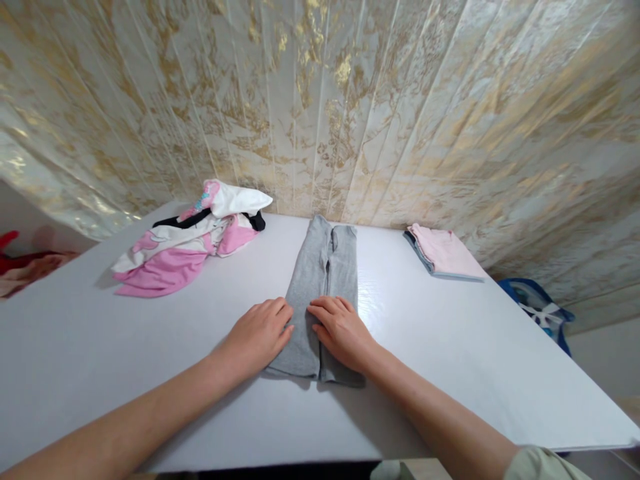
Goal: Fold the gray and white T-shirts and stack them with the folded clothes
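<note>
A grey garment (pixel 306 293) lies in a long narrow strip on the white table, its two sides folded in so that their edges meet along a slit right of the middle. At its left edge rests my left hand (pixel 263 331), fingertips touching the cloth and thumb apart from the fingers. My right hand (pixel 345 331) lies across the right half, palm down, with its fingers stretched over the slit. Neither hand grips the cloth as far as I can see. Which kind of garment it is does not show clearly.
Rumpled pink, white and black clothes (pixel 185 250) lie at the back left of the table (pixel 440 360). A folded stack with a pink garment (pixel 445 251) on top sits at the back right. Beyond the right edge is a blue-trimmed bag (pixel 537 310). A gold-patterned curtain (pixel 320 113) hangs behind.
</note>
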### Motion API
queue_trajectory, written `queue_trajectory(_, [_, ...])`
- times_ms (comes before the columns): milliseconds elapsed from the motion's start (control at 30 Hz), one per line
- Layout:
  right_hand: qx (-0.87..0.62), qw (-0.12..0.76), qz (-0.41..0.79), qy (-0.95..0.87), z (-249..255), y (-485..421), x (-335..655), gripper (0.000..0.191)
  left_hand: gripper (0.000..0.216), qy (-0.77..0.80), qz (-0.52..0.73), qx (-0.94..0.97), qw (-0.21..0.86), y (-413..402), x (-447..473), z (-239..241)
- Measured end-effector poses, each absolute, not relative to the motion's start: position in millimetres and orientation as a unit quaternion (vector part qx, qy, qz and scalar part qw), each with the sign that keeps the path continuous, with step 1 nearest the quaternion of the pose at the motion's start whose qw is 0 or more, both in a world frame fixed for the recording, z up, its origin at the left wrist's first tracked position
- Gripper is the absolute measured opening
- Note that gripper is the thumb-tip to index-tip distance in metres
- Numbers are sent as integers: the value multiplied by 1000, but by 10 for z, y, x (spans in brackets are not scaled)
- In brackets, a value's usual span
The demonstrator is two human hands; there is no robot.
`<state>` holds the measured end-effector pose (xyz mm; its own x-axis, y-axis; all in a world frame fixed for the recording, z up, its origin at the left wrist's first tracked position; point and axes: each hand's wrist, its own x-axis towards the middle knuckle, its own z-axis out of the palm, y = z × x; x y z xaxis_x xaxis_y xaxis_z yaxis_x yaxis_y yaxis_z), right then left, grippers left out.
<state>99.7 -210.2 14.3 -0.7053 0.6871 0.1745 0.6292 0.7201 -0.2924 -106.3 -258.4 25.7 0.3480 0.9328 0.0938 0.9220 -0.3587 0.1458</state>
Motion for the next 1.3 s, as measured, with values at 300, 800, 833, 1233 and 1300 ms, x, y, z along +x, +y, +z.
queue_trajectory(300, [-339, 126, 137, -922, 271, -2118, 987, 27, 23, 521, 161, 831, 106, -2411, -1009, 313])
queue_trajectory(800, [-383, 276, 272, -838, 77, -1958, 1136, 25, 14, 525, 217, 780, 263, -2849, -772, 254])
queue_trajectory(833, [-388, 280, 265, -837, 80, -1953, 1146, 25, 14, 545, 257, 742, 294, -2845, -817, 286])
queue_trajectory(1233, [-371, 126, 126, -911, 84, -2033, 939, 51, 20, 605, 454, 515, 403, -2937, -1020, 559])
queue_trajectory(1300, [-351, 119, 132, -919, 118, -2105, 942, 49, 21, 603, 462, 517, 395, -2950, -1013, 566])
